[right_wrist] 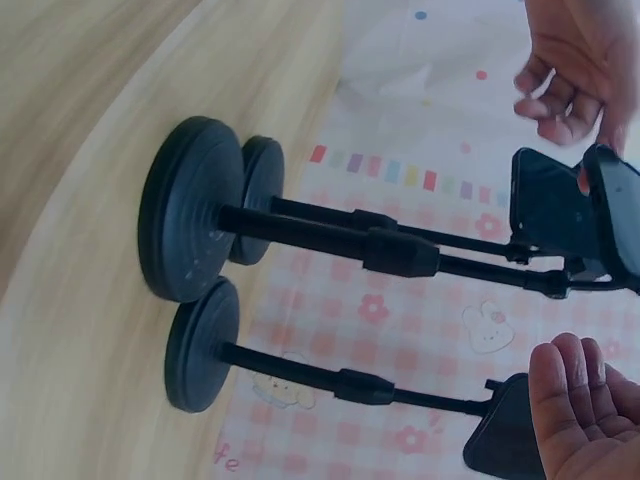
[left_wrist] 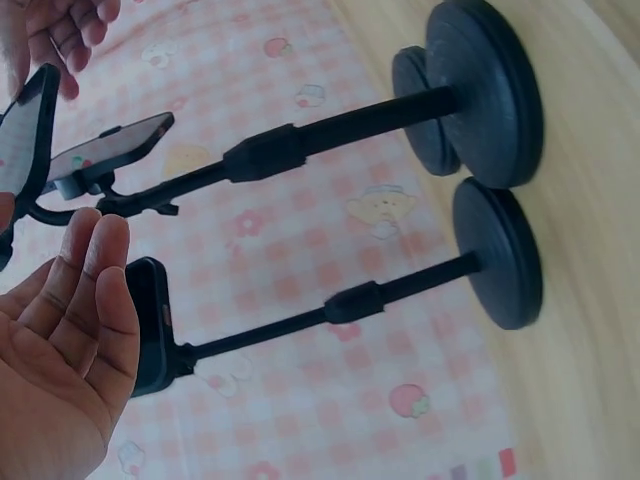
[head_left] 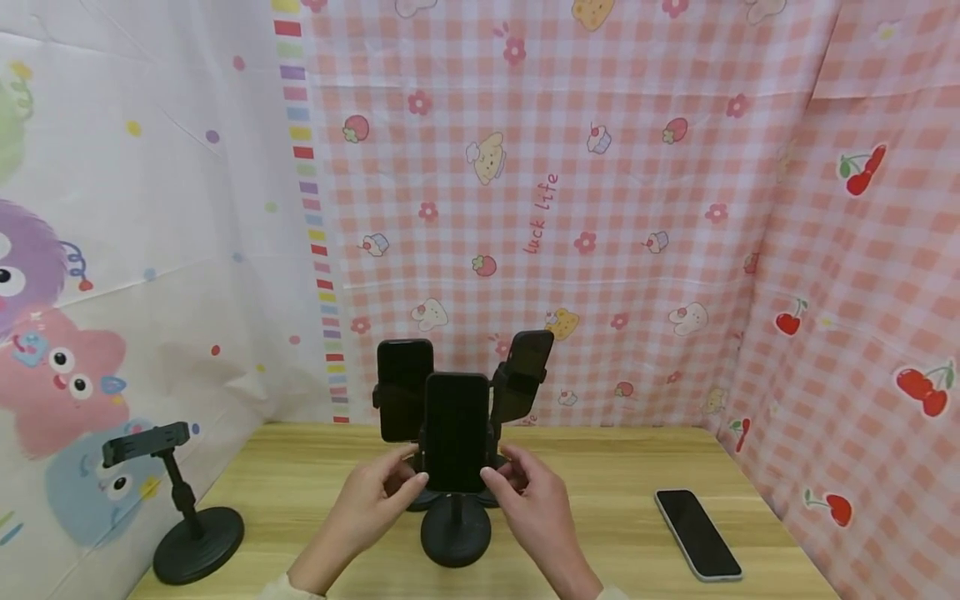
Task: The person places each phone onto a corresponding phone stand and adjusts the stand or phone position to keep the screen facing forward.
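Observation:
A black-screened phone (head_left: 456, 433) stands upright on a black phone stand (head_left: 456, 537) in the middle of the table. My left hand (head_left: 378, 492) is at its lower left edge, the thumb tip touching or very close to the phone. On the opposite side, my right hand (head_left: 536, 496) has its thumb at the lower right edge. Both wrist views show the fingers mostly extended and loosely bent, not wrapped round the phone. Behind it, two more phones sit in stands: the left phone (head_left: 405, 387) upright, the right phone (head_left: 527, 367) tilted.
Far left, another black stand (head_left: 197, 546) carries a clamp (head_left: 146, 443) with no phone visible in it. At the right, a phone with a pale edge (head_left: 697, 533) lies face up on the wooden table (head_left: 600, 467). Patterned cloth (head_left: 637, 192) hangs behind and at both sides.

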`<action>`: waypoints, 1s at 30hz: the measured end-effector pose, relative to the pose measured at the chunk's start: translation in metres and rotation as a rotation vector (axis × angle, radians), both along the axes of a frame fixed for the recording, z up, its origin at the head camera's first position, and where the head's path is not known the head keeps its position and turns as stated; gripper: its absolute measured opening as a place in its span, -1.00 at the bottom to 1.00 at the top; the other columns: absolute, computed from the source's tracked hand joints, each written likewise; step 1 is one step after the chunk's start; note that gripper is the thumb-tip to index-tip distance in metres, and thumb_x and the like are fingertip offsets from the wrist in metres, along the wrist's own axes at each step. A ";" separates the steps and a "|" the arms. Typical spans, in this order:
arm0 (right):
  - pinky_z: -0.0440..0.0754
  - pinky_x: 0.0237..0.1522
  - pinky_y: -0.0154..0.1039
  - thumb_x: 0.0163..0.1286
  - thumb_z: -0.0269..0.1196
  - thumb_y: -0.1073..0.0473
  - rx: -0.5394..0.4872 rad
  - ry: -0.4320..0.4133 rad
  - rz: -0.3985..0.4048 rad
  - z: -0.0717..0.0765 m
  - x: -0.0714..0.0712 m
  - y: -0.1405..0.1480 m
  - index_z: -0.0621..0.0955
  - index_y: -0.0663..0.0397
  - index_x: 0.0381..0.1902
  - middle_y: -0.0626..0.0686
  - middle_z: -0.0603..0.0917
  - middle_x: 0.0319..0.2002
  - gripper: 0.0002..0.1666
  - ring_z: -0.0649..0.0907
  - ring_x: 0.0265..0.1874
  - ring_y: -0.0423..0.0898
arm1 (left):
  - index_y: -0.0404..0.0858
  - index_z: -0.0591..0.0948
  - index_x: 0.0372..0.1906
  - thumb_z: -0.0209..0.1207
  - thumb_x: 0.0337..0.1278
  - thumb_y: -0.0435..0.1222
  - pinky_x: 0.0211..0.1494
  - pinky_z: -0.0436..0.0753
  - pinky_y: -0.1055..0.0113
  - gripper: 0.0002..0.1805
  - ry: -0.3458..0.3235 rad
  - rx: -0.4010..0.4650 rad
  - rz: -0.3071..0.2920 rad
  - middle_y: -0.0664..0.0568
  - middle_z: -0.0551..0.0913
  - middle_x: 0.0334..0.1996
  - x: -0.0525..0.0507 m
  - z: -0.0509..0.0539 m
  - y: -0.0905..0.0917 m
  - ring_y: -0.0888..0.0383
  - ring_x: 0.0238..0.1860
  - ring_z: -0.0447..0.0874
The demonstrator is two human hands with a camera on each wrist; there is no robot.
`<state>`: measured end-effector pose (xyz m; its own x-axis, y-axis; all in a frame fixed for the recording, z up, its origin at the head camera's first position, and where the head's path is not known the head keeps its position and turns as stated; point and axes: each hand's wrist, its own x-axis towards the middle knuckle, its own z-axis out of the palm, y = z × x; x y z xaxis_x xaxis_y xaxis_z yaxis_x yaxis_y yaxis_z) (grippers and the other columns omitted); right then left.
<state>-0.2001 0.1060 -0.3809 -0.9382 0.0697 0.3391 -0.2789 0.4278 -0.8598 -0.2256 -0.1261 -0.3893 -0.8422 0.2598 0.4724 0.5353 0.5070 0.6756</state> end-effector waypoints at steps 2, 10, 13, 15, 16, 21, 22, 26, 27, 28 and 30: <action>0.62 -0.21 -0.23 0.34 0.35 -0.10 0.010 -0.008 -0.006 -0.004 0.000 0.004 0.62 0.13 0.13 -0.06 0.64 -0.30 -0.45 0.61 -0.30 -0.17 | -0.30 0.60 0.16 0.26 0.31 -0.22 -0.42 0.52 0.39 -0.60 -0.009 -0.011 0.008 0.27 0.62 -0.47 0.001 -0.004 -0.003 0.34 -0.53 0.48; 0.61 -0.31 -0.22 0.37 0.34 0.00 0.052 -0.007 -0.066 -0.022 -0.005 0.021 0.65 0.20 0.08 -0.05 0.65 -0.32 -0.54 0.62 -0.36 -0.18 | -0.23 0.65 0.12 0.25 0.32 -0.22 -0.43 0.54 0.38 -0.67 -0.065 -0.018 0.091 0.22 0.65 -0.45 0.000 -0.018 -0.020 0.35 -0.49 0.56; 0.59 -0.35 -0.24 0.36 0.34 0.00 0.063 -0.034 -0.086 -0.027 -0.009 0.026 0.65 0.20 0.08 -0.05 0.64 -0.33 -0.54 0.61 -0.37 -0.18 | -0.23 0.66 0.10 0.26 0.32 -0.21 -0.42 0.54 0.38 -0.68 -0.086 -0.011 0.112 0.22 0.64 -0.46 -0.002 -0.023 -0.026 0.35 -0.49 0.56; 0.58 -0.36 -0.24 0.37 0.34 0.00 0.071 -0.047 -0.096 -0.029 -0.011 0.028 0.65 0.20 0.08 -0.05 0.64 -0.33 -0.53 0.60 -0.37 -0.17 | -0.23 0.66 0.10 0.26 0.31 -0.21 -0.41 0.53 0.38 -0.68 -0.095 -0.015 0.128 0.24 0.62 -0.48 -0.003 -0.026 -0.030 0.36 -0.49 0.56; 0.57 -0.37 -0.24 0.37 0.34 0.00 0.077 -0.049 -0.098 -0.030 -0.012 0.030 0.65 0.21 0.08 -0.05 0.64 -0.33 -0.53 0.59 -0.38 -0.17 | -0.23 0.67 0.09 0.26 0.31 -0.22 -0.41 0.53 0.39 -0.69 -0.102 -0.020 0.141 0.26 0.61 -0.49 -0.004 -0.028 -0.032 0.36 -0.49 0.56; 0.57 -0.38 -0.25 0.37 0.34 0.04 0.109 -0.036 -0.123 -0.035 -0.016 0.036 0.65 0.24 0.06 -0.05 0.65 -0.35 -0.56 0.60 -0.40 -0.18 | -0.29 0.67 0.07 0.27 0.29 -0.28 -0.38 0.55 0.37 -0.70 -0.105 -0.039 0.206 0.24 0.61 -0.48 -0.005 -0.034 -0.045 0.34 -0.47 0.58; 0.57 -0.39 -0.26 0.37 0.34 0.04 0.119 -0.026 -0.126 -0.035 -0.017 0.038 0.65 0.26 0.05 -0.05 0.65 -0.35 -0.56 0.60 -0.40 -0.18 | -0.29 0.67 0.07 0.27 0.30 -0.27 -0.37 0.56 0.37 -0.70 -0.113 -0.045 0.222 0.23 0.62 -0.47 -0.006 -0.035 -0.048 0.33 -0.46 0.59; 0.57 -0.39 -0.25 0.38 0.33 0.02 0.145 -0.033 -0.142 -0.037 -0.019 0.046 0.65 0.27 0.05 -0.04 0.66 -0.35 -0.54 0.61 -0.40 -0.18 | -0.30 0.64 0.11 0.24 0.34 -0.15 -0.32 0.59 0.31 -0.62 -0.169 -0.086 0.279 0.16 0.65 -0.39 -0.007 -0.038 -0.062 0.26 -0.38 0.62; 0.57 -0.39 -0.24 0.38 0.33 0.02 0.153 -0.042 -0.145 -0.038 -0.020 0.049 0.64 0.28 0.06 -0.04 0.66 -0.35 -0.53 0.61 -0.40 -0.17 | -0.30 0.64 0.12 0.22 0.35 -0.11 -0.31 0.60 0.29 -0.59 -0.182 -0.098 0.293 0.15 0.65 -0.37 -0.008 -0.039 -0.066 0.25 -0.37 0.63; 0.57 -0.39 -0.23 0.38 0.33 0.01 0.162 -0.054 -0.146 -0.038 -0.020 0.052 0.64 0.28 0.07 -0.04 0.66 -0.34 -0.52 0.61 -0.39 -0.17 | -0.31 0.63 0.13 0.21 0.36 -0.09 -0.29 0.61 0.26 -0.57 -0.192 -0.109 0.309 0.14 0.65 -0.36 -0.008 -0.039 -0.070 0.23 -0.36 0.64; 0.58 -0.37 -0.21 0.38 0.33 0.00 0.178 -0.089 -0.155 -0.040 -0.021 0.058 0.63 0.29 0.08 -0.03 0.65 -0.33 -0.51 0.62 -0.37 -0.15 | -0.34 0.61 0.15 0.18 0.38 -0.04 -0.27 0.62 0.21 -0.51 -0.203 -0.134 0.335 0.12 0.66 -0.33 -0.009 -0.040 -0.079 0.18 -0.33 0.65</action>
